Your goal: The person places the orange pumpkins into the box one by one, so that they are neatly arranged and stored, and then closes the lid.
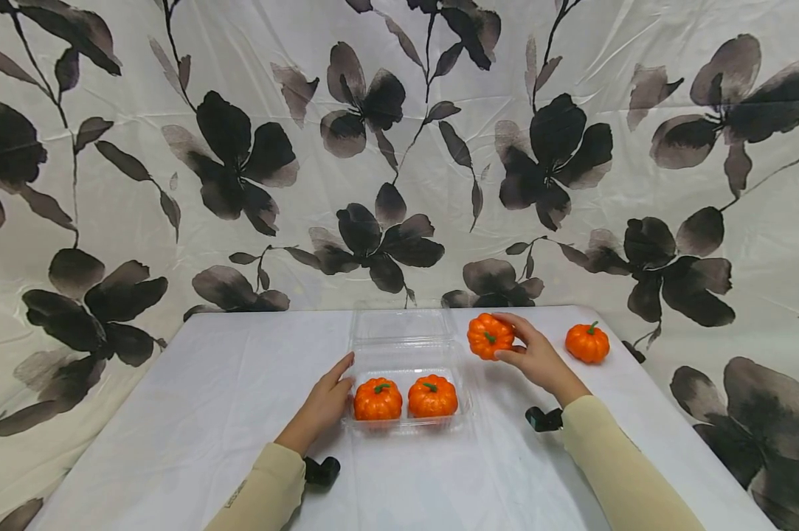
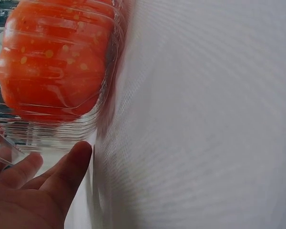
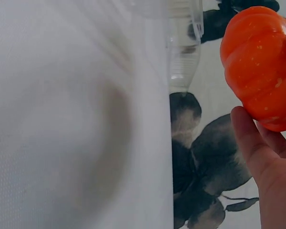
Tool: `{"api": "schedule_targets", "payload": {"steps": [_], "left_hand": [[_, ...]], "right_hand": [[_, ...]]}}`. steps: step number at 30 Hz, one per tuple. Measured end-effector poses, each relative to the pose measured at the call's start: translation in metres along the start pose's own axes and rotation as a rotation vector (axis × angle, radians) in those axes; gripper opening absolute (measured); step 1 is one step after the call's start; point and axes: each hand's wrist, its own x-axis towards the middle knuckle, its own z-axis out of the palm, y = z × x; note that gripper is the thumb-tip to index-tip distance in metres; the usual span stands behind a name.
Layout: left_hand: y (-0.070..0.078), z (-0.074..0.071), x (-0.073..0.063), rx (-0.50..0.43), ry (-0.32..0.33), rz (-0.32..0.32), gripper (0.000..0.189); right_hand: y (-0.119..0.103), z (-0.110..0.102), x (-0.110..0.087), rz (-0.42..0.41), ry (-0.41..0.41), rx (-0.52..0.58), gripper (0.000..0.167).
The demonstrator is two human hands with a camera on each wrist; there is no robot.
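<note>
Across the white-covered table [image 1: 226, 398], a clear plastic container [image 1: 406, 423] stands with its lid [image 1: 402, 326] folded open at the back; two orange pumpkins sit side by side within it, the left pumpkin [image 1: 378, 400] and the right pumpkin [image 1: 433, 397], their green stems showing; the left hand [image 1: 322, 404] rests against the container's left side, its fingers mostly straight; to the right of the lid, the right hand [image 1: 532, 360] holds a third pumpkin [image 1: 485, 339] between thumb and fingers, raised clear of the tabletop, its stem facing the head camera; farther right, near the table's edge, a fourth pumpkin [image 1: 588, 344] stands upright, apart from that hand; both arms wear beige sleeves [image 1: 621, 461], with a small black device [image 1: 322, 472] at each wrist; behind everything hangs a pale cloth [image 1: 465, 177] printed with dark flowers.
</note>
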Motion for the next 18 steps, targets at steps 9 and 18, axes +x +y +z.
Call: {"api": "schedule_targets", "payload": {"steps": [9,18], "left_hand": [[0.001,0.000,-0.001,-0.004,-0.010,0.007,0.054],[-0.001,0.001,0.000,0.001,-0.006,0.005,0.054]], "right_hand": [[-0.007,0.004,0.001,-0.051,-0.008,0.011,0.057],[-0.019,0.009,0.004,-0.044,-0.014,0.088,0.056]]}}
